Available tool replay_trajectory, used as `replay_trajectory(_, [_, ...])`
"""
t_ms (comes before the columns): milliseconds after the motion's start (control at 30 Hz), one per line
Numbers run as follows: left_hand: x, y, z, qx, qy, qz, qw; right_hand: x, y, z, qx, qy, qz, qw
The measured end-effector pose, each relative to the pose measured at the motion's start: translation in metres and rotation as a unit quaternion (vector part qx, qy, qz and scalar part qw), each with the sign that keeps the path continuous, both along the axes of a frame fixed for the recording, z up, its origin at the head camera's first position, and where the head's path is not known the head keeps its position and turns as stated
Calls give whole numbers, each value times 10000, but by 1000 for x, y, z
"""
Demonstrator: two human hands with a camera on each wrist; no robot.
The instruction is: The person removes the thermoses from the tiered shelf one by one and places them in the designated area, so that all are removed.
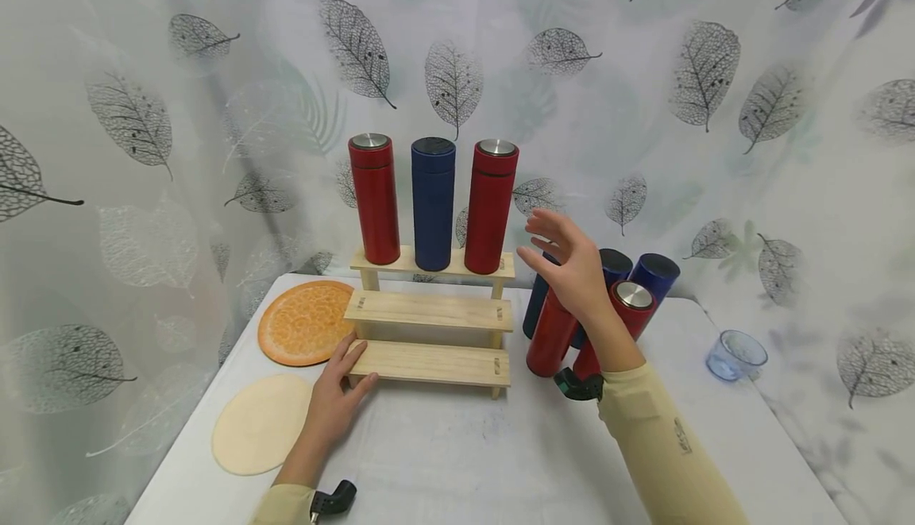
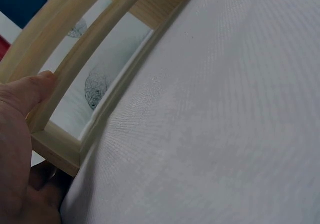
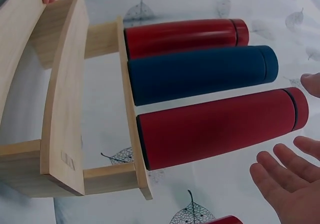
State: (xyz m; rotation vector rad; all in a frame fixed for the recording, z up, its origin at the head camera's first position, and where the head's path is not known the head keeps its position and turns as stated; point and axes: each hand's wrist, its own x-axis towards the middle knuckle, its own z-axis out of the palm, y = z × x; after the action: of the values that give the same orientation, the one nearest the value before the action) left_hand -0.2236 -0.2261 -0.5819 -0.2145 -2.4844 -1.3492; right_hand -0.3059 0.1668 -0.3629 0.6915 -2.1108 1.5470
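A three-step wooden rack (image 1: 429, 310) stands mid-table, its lower two steps bare. On the top step stand a red flask (image 1: 375, 207) at the left, a blue flask (image 1: 433, 211) in the middle and another red flask (image 1: 492, 211) at the right, all upright. My left hand (image 1: 336, 398) grips the left end of the bottom step; in the left wrist view the thumb (image 2: 37, 86) lies against the wood. To the right of the top-step flasks, my right hand (image 1: 572, 267) is raised with loosely bent fingers, holding nothing, apart from the nearest red flask (image 3: 220, 126).
Behind and below my right hand stand several more flasks, such as a red one (image 1: 552, 338) and a blue one (image 1: 655, 272). A blue glass cup (image 1: 736, 355) sits farther right. Left lie an orange-patterned round mat (image 1: 306, 322) and a cream disc (image 1: 257, 426).
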Motion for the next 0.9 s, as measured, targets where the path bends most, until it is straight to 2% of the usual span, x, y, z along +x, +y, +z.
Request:
replay_trajectory(333, [1,1,0,3,-12,5,10000,-12,-5,6,205,-85,-82,9997])
replay_trajectory(667, [0,0,-1,-39,1,23,10000,-30,-14,14,183,-560,138,9982])
replay_trajectory(900, [1,1,1,-29,33,15,10000,-43,-18,14,205,-750,230,9967])
